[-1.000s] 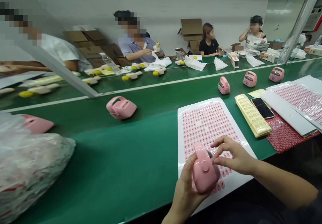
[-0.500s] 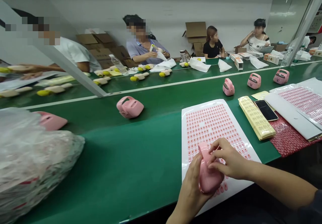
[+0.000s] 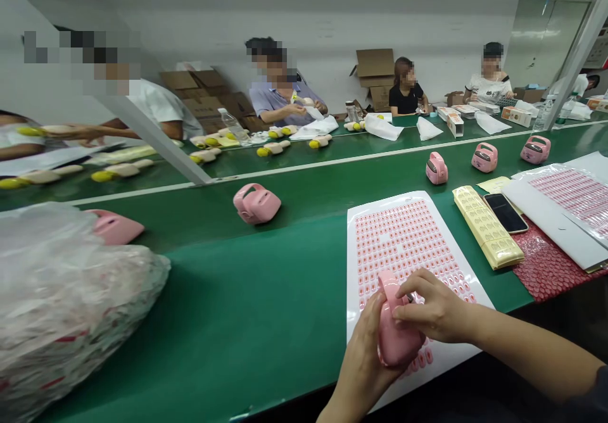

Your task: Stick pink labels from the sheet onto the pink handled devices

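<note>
My left hand [image 3: 363, 350] is wrapped round a small pink plastic case with a carry handle [image 3: 396, 340], holding it tilted above a sticker sheet. The curled fingers of my right hand [image 3: 434, 306] press against the case beside its handle; whether something small lies under the fingertips is hidden. Beneath both hands, the white sheet [image 3: 354, 271] carries rows of small pink oval stickers with red centres, and a few spots in the rows are bare.
Similar pink cases [image 3: 257, 204] stand along the green bench [image 3: 228, 309]. A clear plastic bag [image 3: 71, 303] fills the left. To the right lie a yellow sticker bundle [image 3: 489, 227], a phone [image 3: 506, 213] and red bubble wrap [image 3: 544, 265]. Several people work across the bench.
The view has shifted slightly, so everything sits a little further right and lower. Both hands remain on the pink case, with the right fingers moved only slightly.
</note>
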`<control>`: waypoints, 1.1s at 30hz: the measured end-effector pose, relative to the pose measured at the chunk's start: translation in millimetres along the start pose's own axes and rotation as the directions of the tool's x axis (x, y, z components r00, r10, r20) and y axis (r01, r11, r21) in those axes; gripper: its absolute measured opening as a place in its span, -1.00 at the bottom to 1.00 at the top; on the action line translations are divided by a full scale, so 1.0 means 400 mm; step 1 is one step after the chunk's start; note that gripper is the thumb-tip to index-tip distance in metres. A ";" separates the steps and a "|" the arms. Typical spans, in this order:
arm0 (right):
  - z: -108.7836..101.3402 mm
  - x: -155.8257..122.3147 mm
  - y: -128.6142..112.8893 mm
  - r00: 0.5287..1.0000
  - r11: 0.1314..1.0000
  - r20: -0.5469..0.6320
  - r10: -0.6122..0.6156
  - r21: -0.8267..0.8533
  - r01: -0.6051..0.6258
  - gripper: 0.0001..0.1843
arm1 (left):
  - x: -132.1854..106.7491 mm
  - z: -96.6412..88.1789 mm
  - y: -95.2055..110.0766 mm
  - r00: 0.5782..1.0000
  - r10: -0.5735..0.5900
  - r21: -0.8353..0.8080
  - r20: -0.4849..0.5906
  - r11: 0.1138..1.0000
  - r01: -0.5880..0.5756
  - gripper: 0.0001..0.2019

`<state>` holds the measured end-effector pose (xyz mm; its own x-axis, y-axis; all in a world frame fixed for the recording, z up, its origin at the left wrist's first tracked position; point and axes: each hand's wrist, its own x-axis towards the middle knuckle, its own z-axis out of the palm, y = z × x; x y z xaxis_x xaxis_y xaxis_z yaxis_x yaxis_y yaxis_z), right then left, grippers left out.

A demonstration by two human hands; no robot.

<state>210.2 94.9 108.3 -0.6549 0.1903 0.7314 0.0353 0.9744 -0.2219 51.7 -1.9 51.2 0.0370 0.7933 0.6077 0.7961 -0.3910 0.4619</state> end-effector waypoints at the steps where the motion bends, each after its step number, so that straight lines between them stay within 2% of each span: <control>1: -0.002 -0.002 0.001 1.000 1.000 0.009 -0.004 -0.005 0.004 -0.78 | 0.002 -0.001 0.000 1.000 0.017 0.005 -0.007 1.000 -0.017 -0.09; 5: -0.010 -0.004 0.006 0.999 0.998 0.017 -0.044 -0.034 0.045 -0.76 | 0.006 -0.003 -0.002 0.999 0.005 0.016 -0.040 1.000 -0.004 -0.07; 9: -0.015 -0.006 0.008 0.994 0.990 0.047 -0.099 -0.099 0.103 -0.73 | 0.000 -0.005 -0.009 1.000 0.012 0.011 0.005 1.000 -0.012 -0.06; 12: -0.009 -0.016 0.007 0.996 0.989 0.065 -0.067 -0.130 0.075 -0.71 | -0.001 -0.009 -0.014 1.000 0.014 0.020 0.024 1.000 -0.014 -0.06; 14: 0.000 -0.023 0.007 0.996 0.995 0.090 0.009 -0.103 0.000 -0.61 | 0.002 -0.011 -0.014 1.000 -0.006 0.016 0.025 1.000 0.006 -0.02; 16: 0.010 -0.027 0.008 0.982 0.989 0.122 0.145 -0.011 -0.145 -0.42 | 0.006 -0.014 -0.010 0.999 -0.022 0.007 0.025 1.000 0.021 0.00; 18: 0.019 -0.026 0.008 0.932 0.933 0.177 0.316 0.120 -0.339 -0.24 | 0.010 -0.017 -0.004 1.000 -0.019 0.006 0.026 1.000 0.019 -0.01; 20: 0.029 -0.021 0.004 0.856 0.834 0.251 0.452 0.222 -0.505 -0.18 | 0.013 -0.019 -0.001 1.000 0.003 0.013 0.018 1.000 -0.003 -0.03; 22: 0.039 -0.015 -0.007 0.812 0.770 0.267 0.519 0.267 -0.580 -0.21 | 0.013 -0.016 -0.002 1.000 0.018 0.030 0.015 0.999 -0.018 -0.06; 23: 0.043 -0.013 -0.014 0.815 0.771 0.238 0.529 0.268 -0.578 -0.24 | 0.011 -0.012 -0.004 1.000 0.025 0.038 -0.001 0.999 -0.024 -0.08; 25: 0.048 -0.010 -0.030 0.858 0.829 0.120 0.499 0.222 -0.514 -0.34 | 0.006 -0.002 -0.010 0.998 0.039 0.045 -0.052 0.998 -0.037 -0.12; 28: 0.043 -0.009 -0.048 0.924 0.919 -0.022 0.381 0.117 -0.376 -0.61 | 0.000 0.007 -0.017 0.991 0.048 0.039 -0.123 0.998 -0.043 -0.16; 31: 0.030 -0.005 -0.052 0.944 0.938 -0.034 0.327 0.130 -0.320 -0.86 | 0.002 -0.002 -0.015 0.996 0.049 0.070 -0.074 0.997 -0.044 -0.12; 33: 0.025 -0.003 -0.048 0.929 0.908 -0.008 0.371 0.212 -0.361 -0.94 | 0.006 -0.014 -0.010 0.998 0.056 0.091 -0.010 0.994 -0.055 -0.06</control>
<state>202.6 74.7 105.4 -0.5892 0.5392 0.6017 0.1082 0.7907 -0.6026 45.3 -0.9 54.5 0.0758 0.7652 0.6394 0.8445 -0.3902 0.3669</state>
